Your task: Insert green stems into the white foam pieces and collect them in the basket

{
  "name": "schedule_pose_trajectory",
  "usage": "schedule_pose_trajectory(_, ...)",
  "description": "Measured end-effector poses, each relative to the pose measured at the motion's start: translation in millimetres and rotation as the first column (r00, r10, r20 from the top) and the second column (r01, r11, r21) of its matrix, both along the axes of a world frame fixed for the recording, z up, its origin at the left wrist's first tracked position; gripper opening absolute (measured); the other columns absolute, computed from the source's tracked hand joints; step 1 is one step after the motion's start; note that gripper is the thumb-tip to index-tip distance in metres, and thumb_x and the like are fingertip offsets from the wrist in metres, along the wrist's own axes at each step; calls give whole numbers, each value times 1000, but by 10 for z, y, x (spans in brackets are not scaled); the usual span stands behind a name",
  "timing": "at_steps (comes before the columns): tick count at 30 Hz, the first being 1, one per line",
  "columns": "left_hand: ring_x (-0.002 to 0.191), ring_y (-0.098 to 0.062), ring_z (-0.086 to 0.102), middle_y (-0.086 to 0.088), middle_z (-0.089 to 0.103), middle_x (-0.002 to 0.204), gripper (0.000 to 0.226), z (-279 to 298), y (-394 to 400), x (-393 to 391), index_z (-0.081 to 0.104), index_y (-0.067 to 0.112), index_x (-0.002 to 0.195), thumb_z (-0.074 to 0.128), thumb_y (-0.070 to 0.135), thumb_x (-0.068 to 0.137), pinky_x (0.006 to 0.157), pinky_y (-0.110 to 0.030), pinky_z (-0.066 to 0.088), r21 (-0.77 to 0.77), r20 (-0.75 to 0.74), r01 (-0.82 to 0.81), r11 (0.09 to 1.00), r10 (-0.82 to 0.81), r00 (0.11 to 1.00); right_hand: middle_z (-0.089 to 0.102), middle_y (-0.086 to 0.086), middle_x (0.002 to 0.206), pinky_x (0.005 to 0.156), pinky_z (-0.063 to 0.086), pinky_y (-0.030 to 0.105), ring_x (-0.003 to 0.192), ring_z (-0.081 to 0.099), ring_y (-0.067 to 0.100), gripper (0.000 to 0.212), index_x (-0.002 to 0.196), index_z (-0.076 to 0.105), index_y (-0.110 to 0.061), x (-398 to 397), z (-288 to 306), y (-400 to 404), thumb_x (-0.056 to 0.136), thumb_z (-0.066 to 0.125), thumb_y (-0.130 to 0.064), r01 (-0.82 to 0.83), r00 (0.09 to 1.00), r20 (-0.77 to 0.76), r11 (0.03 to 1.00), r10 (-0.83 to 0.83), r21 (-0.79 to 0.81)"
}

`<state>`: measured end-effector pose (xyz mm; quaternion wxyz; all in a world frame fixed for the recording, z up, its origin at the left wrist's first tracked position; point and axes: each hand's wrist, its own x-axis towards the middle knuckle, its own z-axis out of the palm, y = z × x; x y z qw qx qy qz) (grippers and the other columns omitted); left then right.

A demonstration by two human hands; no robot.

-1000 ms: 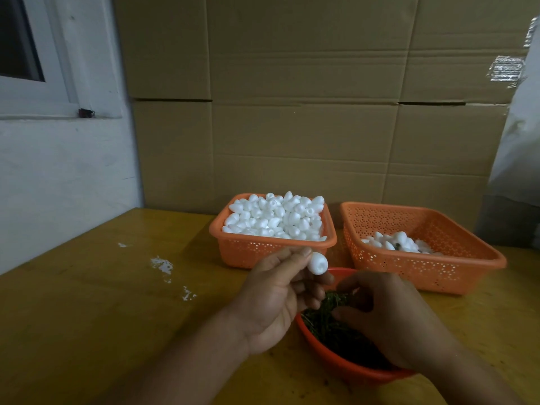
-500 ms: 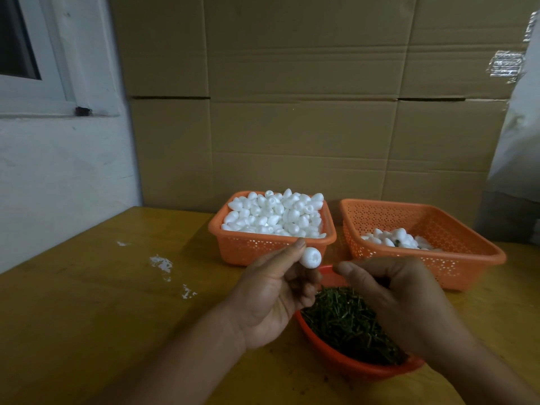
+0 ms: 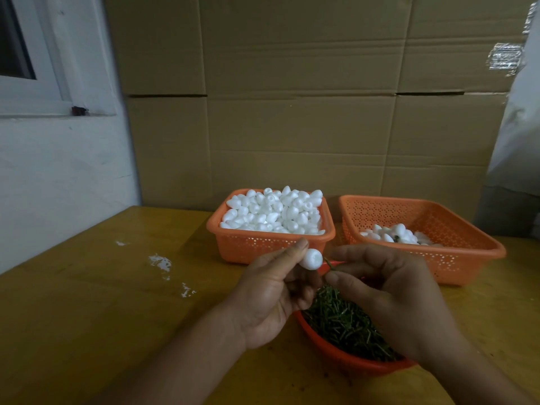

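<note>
Two hands are engaged above the red bowl [image 3: 336,353] of green stems [image 3: 344,325]. The left hand [image 3: 274,296] pinches one white foam piece [image 3: 311,259] between thumb and forefinger; the right hand [image 3: 391,296] pinches a single green stem [image 3: 330,263], its tip just beside the foam, whether touching cannot be told.

Risks, as judged: the stem is thin and may bend or enter off-centre if pushed at an angle; the light foam may dent or slip from so small a pinch, dropping into the bowl or onto the counter [image 3: 117,302].

The foam piece sits at the left fingertips, between both hands. The collecting basket [image 3: 467,258] lies beyond the right hand, the full supply basket [image 3: 263,244] beyond the left.
</note>
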<state>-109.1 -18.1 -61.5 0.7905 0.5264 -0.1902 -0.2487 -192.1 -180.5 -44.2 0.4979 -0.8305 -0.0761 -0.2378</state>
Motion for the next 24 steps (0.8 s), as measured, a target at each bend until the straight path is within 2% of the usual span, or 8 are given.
schedule_pose_trajectory(3,56,-13,53,-9,63,74,29,-2,-5,-6,73,15,88,67,43,86,49,-21,41,9,29,-16,1000,16,999,76,-13,73,61,58,21,68,73,4,13,83,76,-32,-5,-2,-4,71,76,-36,16,998,53,1000,-16,2)
schedule_pose_trajectory(6,57,-12,52,-6,61,73,28,0,0,-11,73,16,88,67,44,87,50,-21,40,16,53,-25,1000,24,998,74,-10,70,54,56,27,60,68,6,8,84,77,-39,-20,-6,2,77,74,-39,53,993,109,996,-44,-74)
schedule_pose_trajectory(9,56,-12,51,-5,59,68,28,2,-1,-17,73,17,86,67,44,85,49,-21,38,23,63,-27,999,26,998,70,-11,64,44,44,14,52,61,5,8,78,77,-36,-32,-10,1,79,71,-41,79,988,145,989,-60,-128)
schedule_pose_trajectory(13,53,-12,50,-5,59,65,26,9,-5,-36,72,20,78,69,45,81,47,-21,37,22,82,-31,999,29,996,69,-13,61,44,39,12,50,58,3,4,79,78,-36,-41,-8,12,80,76,-33,107,985,150,979,-82,-171)
schedule_pose_trajectory(16,53,-12,50,-6,59,64,25,5,-13,-43,72,19,78,70,45,79,47,-21,37,19,90,-43,999,41,995,70,-18,65,46,43,14,55,63,3,9,81,78,-38,-49,-9,22,79,78,-29,154,978,170,964,-118,-216)
schedule_pose_trajectory(24,51,-12,49,-5,60,64,29,-23,-31,-37,67,17,79,76,44,73,45,-21,36,23,192,-90,996,84,978,67,-20,62,44,40,9,53,62,2,7,71,74,-34,-19,-48,55,73,77,-40,208,965,204,958,-167,-199)
